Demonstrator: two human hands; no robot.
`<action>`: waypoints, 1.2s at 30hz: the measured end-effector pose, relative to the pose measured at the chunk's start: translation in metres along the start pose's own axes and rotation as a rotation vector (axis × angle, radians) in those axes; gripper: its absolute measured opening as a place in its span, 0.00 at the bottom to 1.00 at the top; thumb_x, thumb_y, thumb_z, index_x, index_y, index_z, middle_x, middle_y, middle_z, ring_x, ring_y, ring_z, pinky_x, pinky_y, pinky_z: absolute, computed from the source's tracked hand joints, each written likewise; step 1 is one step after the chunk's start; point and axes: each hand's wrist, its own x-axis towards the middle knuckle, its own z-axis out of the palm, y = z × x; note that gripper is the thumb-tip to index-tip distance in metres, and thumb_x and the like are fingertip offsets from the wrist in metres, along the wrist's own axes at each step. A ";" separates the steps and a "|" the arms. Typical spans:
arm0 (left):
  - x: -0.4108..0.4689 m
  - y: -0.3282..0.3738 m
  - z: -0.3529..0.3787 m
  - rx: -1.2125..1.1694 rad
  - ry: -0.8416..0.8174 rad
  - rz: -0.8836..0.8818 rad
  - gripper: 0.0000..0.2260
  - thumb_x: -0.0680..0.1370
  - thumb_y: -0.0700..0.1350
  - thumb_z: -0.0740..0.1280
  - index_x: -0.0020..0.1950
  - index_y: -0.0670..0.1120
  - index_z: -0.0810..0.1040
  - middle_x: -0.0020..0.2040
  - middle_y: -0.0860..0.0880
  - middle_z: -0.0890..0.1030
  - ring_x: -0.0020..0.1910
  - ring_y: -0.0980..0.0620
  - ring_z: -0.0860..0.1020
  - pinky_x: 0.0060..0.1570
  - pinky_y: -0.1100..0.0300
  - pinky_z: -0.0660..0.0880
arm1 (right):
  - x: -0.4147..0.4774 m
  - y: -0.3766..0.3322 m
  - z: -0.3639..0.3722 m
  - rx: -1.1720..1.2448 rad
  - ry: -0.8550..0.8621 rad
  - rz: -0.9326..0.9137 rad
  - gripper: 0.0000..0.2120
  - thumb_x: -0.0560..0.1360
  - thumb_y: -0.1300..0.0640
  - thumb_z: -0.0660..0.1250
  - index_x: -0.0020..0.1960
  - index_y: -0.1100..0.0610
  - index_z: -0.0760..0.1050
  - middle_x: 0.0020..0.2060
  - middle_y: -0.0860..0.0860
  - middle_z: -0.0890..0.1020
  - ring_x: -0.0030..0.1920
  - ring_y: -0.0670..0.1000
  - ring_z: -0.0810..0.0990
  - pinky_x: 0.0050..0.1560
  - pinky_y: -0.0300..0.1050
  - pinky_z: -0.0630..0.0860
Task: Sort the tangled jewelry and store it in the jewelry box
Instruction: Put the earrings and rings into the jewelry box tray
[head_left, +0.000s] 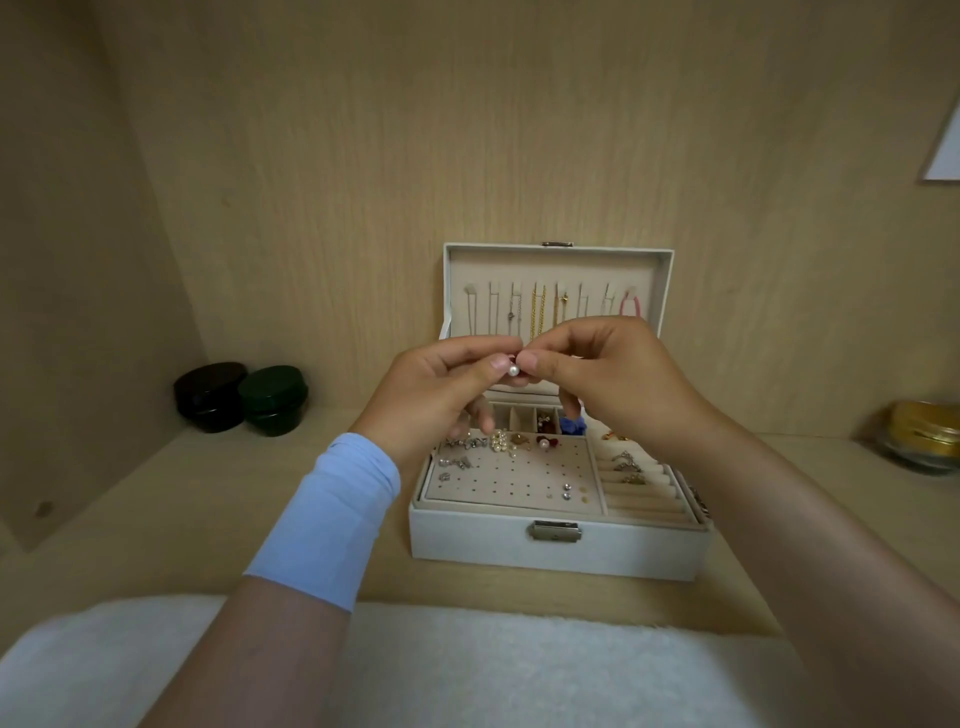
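Both hands are raised over the open jewelry box (561, 551), fingertips meeting. The left hand (441, 384) and right hand (608, 379) each pinch one pearl earring (514, 370) between thumb and forefinger. The box stands on the shelf (208, 509) at 6 o'clock of the hands.

Judgement: keep both pinches light and work post and back apart slowly. Then seat it in the stud panel (519, 483), near the pearl stud (544, 443) at the panel's 12 o'clock edge.

A home storage nook: pale wood-grain laminate panels (311, 156) wall the back and left of the frame. On the matching wooden shelf (156, 519) sit an open cream jewelry box (561, 548) at centre, a black round lidded jar (210, 396) and a dark green round lidded jar (272, 399) at left, and a gold-lidded glass jar (924, 436) at far right.
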 end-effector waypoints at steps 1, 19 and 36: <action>0.001 0.000 0.000 -0.005 0.007 -0.001 0.08 0.80 0.43 0.67 0.58 0.49 0.83 0.48 0.48 0.86 0.28 0.52 0.75 0.25 0.66 0.66 | 0.000 0.000 0.001 0.027 0.027 0.003 0.06 0.74 0.54 0.74 0.46 0.57 0.84 0.36 0.52 0.86 0.24 0.47 0.75 0.27 0.41 0.74; 0.010 -0.029 0.020 0.786 -0.099 0.147 0.07 0.78 0.50 0.68 0.52 0.61 0.84 0.52 0.60 0.81 0.57 0.55 0.73 0.62 0.56 0.70 | 0.000 0.044 -0.022 -0.586 -0.194 0.044 0.04 0.73 0.51 0.76 0.44 0.42 0.86 0.37 0.37 0.84 0.41 0.35 0.80 0.46 0.34 0.73; 0.013 -0.038 0.018 0.928 -0.136 0.139 0.07 0.78 0.54 0.68 0.53 0.60 0.84 0.55 0.60 0.82 0.59 0.54 0.74 0.67 0.53 0.68 | -0.002 0.055 -0.018 -0.840 -0.113 -0.013 0.06 0.72 0.45 0.75 0.48 0.42 0.86 0.45 0.39 0.85 0.47 0.43 0.80 0.48 0.44 0.77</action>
